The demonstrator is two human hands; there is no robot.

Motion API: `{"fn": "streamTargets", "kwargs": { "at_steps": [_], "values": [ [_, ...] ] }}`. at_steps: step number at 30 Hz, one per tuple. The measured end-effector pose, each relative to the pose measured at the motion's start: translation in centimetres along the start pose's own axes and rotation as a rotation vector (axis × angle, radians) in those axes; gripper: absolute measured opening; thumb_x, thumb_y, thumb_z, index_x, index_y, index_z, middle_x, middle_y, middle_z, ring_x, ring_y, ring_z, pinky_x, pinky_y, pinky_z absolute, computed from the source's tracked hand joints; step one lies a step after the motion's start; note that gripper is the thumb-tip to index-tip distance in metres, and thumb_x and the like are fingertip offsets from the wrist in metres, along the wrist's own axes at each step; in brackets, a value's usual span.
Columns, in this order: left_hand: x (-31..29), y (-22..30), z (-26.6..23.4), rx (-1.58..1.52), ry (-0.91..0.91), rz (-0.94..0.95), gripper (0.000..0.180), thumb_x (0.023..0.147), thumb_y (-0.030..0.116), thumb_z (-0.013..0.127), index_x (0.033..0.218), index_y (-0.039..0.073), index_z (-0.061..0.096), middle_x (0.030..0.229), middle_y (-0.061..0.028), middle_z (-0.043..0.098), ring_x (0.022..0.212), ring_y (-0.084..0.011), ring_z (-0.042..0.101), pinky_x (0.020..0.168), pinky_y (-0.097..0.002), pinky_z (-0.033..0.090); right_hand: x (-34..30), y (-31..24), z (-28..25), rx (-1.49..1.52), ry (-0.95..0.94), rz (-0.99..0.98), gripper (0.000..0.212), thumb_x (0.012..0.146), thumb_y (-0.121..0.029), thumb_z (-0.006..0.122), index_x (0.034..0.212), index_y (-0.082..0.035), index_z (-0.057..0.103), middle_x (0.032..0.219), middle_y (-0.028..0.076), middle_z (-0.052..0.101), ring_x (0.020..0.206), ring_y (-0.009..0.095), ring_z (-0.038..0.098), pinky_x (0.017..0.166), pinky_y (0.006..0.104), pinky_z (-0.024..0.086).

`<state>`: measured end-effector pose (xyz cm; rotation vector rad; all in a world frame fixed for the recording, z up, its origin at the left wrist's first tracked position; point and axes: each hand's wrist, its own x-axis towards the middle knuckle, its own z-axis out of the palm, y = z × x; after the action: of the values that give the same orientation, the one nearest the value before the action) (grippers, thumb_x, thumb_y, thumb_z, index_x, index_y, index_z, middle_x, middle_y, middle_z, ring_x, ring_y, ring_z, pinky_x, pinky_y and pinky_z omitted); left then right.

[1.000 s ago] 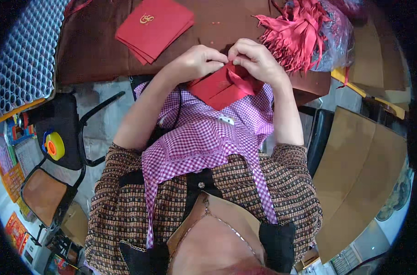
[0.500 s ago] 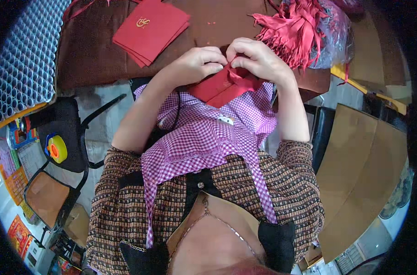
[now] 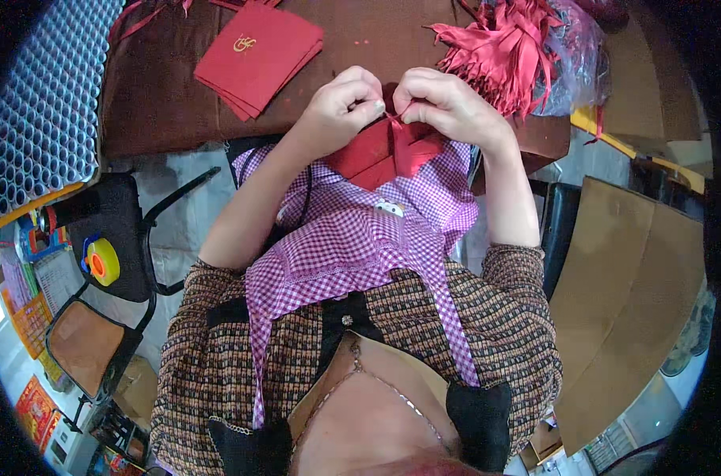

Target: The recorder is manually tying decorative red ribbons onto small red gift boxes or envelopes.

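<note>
A red folded paper piece [image 3: 364, 163] lies on my checked apron at the table's front edge, partly under my hands. Over it runs a narrow red ribbon [image 3: 395, 136], gathered at a point between my two hands. My left hand [image 3: 346, 109] pinches one part of the ribbon between thumb and fingers. Close beside it, my right hand [image 3: 442, 105] pinches another part, held a little apart. The fingertips cover the ribbon's ends, so whether a knot is there I cannot tell.
A stack of red cards [image 3: 261, 59] with a gold emblem lies on the brown-covered table [image 3: 158, 111]. At the right are a bundle of red ribbons [image 3: 503, 55] and clear plastic [image 3: 579, 67]. A yellow tape roll [image 3: 104, 262] rests on a black chair [image 3: 122, 214]; brown cardboard [image 3: 622, 309] stands right.
My hands have moved slightly apart, drawing the ribbon tighter at its middle. The loose loop near my right hand is now a narrow strip lying down the red paper.
</note>
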<state>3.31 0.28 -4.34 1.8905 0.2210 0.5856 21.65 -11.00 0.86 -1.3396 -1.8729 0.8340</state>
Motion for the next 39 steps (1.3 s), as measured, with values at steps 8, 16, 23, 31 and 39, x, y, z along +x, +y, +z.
{"fn": "streamTargets", "kwargs": {
  "at_steps": [8, 16, 23, 31, 39],
  "values": [
    [1.6, -0.7, -5.2, -0.437, 0.399, -0.316, 0.018, 0.088, 0.009, 0.048, 0.099, 0.0, 0.06, 0.082, -0.0046, 0.06, 0.073, -0.0123, 0.055, 0.068, -0.0238, 0.045, -1.5, 0.2, -0.8, 0.011, 0.014, 0.084, 0.01, 0.075, -0.003, 0.06, 0.082, 0.0, 0.054, 0.078, 0.006, 0.053, 0.077, 0.018, 0.054, 0.07, 0.0285, 0.044],
    [0.9, 1.9, -4.7, 0.314, 0.297, 0.063, 0.015, 0.083, 0.009, 0.057, 0.095, 0.001, 0.064, 0.095, -0.0119, 0.061, 0.091, -0.025, 0.057, 0.084, -0.0338, 0.044, -0.1, 1.1, -2.6, 0.232, 0.239, 0.303, 0.007, 0.079, -0.003, 0.058, 0.085, -0.002, 0.055, 0.08, -0.004, 0.052, 0.079, 0.006, 0.048, 0.072, 0.0206, 0.04],
    [0.4, 2.2, -3.8, 0.218, 0.111, -0.017, 0.019, 0.079, 0.018, 0.066, 0.09, 0.003, 0.066, 0.087, -0.0102, 0.059, 0.089, -0.0239, 0.057, 0.079, -0.0321, 0.045, 3.0, 4.0, -3.3, 0.138, 0.247, 0.255, 0.008, 0.08, -0.005, 0.059, 0.087, 0.0, 0.058, 0.078, -0.003, 0.056, 0.074, 0.006, 0.05, 0.068, 0.0212, 0.042],
    [0.5, -0.5, -3.4, 0.257, 0.113, -0.345, 0.022, 0.077, 0.017, 0.068, 0.091, 0.0, 0.065, 0.085, -0.0089, 0.058, 0.074, -0.0172, 0.058, 0.068, -0.0279, 0.046, 4.4, 4.6, -2.4, -0.186, 0.431, 0.182, 0.02, 0.084, -0.008, 0.06, 0.102, -0.002, 0.061, 0.095, 0.007, 0.065, 0.09, 0.015, 0.061, 0.08, 0.0252, 0.047],
    [0.1, -2.6, -2.4, 0.525, 0.252, -0.096, 0.016, 0.075, 0.013, 0.067, 0.082, 0.0, 0.064, 0.084, -0.014, 0.058, 0.072, -0.0278, 0.058, 0.068, -0.0368, 0.046, -3.8, 0.8, -0.6, -0.387, 0.278, 0.012, 0.02, 0.073, 0.003, 0.059, 0.091, -0.004, 0.064, 0.096, 0.009, 0.062, 0.096, 0.026, 0.058, 0.082, 0.0336, 0.047]
  ]
}}
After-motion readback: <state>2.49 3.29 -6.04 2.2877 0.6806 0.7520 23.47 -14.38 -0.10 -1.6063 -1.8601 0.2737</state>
